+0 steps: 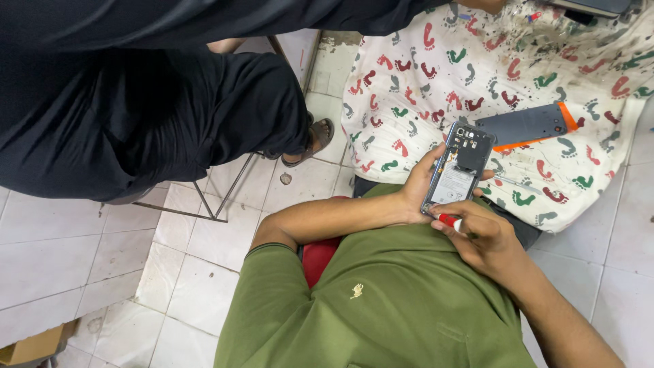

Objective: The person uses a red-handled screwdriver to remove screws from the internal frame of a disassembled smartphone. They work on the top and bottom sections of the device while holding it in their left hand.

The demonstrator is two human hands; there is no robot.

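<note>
My left hand (421,185) grips an opened smartphone (458,169) by its left edge, back cover off, with the battery and circuit board showing. My right hand (482,238) holds a small screwdriver with a red handle (449,220), its tip at the phone's lower end. Both hands sit above my lap, over my green shirt (381,300). Beyond the phone, a grey back cover (521,125) lies on an orange piece (569,119) on the cloth.
A white cloth with coloured footprint patterns (477,75) covers the work surface ahead. A person in black clothes (136,102) sits on a metal-framed stool at left, a sandalled foot (315,140) on the tiled floor (82,259). A cardboard box corner (30,347) is at bottom left.
</note>
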